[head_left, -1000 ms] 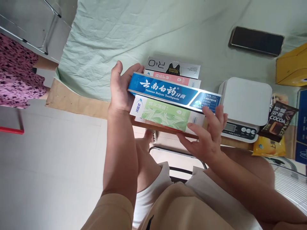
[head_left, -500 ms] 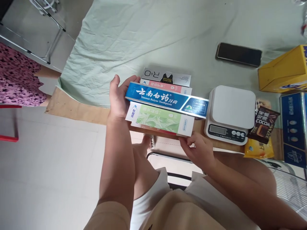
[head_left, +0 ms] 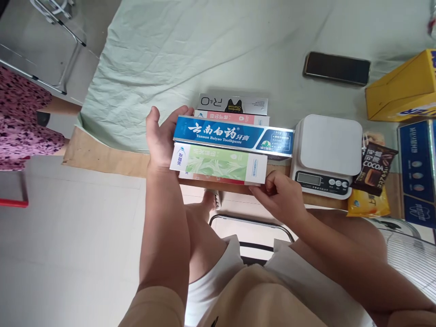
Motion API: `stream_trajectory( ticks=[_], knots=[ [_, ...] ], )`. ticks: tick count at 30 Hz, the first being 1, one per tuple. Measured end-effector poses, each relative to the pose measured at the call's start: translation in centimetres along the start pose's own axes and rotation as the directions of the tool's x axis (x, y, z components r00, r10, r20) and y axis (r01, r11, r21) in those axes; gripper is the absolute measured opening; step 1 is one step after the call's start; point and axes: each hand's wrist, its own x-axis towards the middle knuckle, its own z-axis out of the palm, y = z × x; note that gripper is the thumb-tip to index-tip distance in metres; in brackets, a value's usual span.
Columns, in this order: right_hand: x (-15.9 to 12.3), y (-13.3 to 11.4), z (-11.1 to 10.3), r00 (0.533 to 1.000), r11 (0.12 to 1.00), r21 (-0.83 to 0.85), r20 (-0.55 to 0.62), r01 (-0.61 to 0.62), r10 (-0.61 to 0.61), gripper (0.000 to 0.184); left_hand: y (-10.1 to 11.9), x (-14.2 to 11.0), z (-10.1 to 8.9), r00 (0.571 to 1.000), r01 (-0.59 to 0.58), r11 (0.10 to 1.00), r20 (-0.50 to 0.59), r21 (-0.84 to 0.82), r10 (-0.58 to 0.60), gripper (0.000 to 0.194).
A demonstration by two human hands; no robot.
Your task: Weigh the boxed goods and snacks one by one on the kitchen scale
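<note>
A blue Yunnan Baiyao toothpaste box [head_left: 233, 136] lies across a group of toothpaste boxes at the table's front edge. Below it sits a green and white toothpaste box [head_left: 218, 164], with a red-edged box [head_left: 221, 180] showing partly underneath. Behind are a pink and white box [head_left: 231, 117] and a grey bamboo charcoal box [head_left: 233, 104]. My left hand [head_left: 165, 138] is open, thumb spread, its palm against the boxes' left ends. My right hand [head_left: 281, 195] has curled fingers at the green box's right front corner, with one digit along its lower edge.
Right of the boxes stands a white kitchen scale [head_left: 327, 156]. Beside it lie a brown cocoa packet [head_left: 374, 168] and a yellow packet [head_left: 368, 203]. Farther right are a blue box [head_left: 417, 172] and a yellow box [head_left: 402, 93]. A phone [head_left: 336, 68] rests behind the scale. Another person's patterned clothing [head_left: 25, 118] shows at left.
The green box has slid slightly left with my right hand, relative to the scale. The blue box has shifted a little left. The whole view has moved slightly.
</note>
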Motion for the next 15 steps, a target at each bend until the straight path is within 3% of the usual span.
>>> stream_trajectory(
  ticks=[8,12,15],
  knots=[
    [0.38,0.4,0.47,0.997,0.999,-0.015,0.078,0.03,-0.029,0.033,-0.2,0.07,-0.47,1.0,0.004,0.999,0.013,0.04,-0.004,0.066],
    [0.03,0.08,0.33,0.998,0.997,0.026,0.009,0.068,-0.068,0.029,-0.35,0.01,-0.2,1.0,-0.02,0.999,-0.02,0.035,0.021,0.063],
    [-0.21,0.34,-0.4,0.986,0.992,0.054,-0.132,0.113,-0.105,0.023,-0.33,-0.28,0.21,0.996,-0.052,0.998,-0.068,0.026,0.053,0.065]
  ],
)
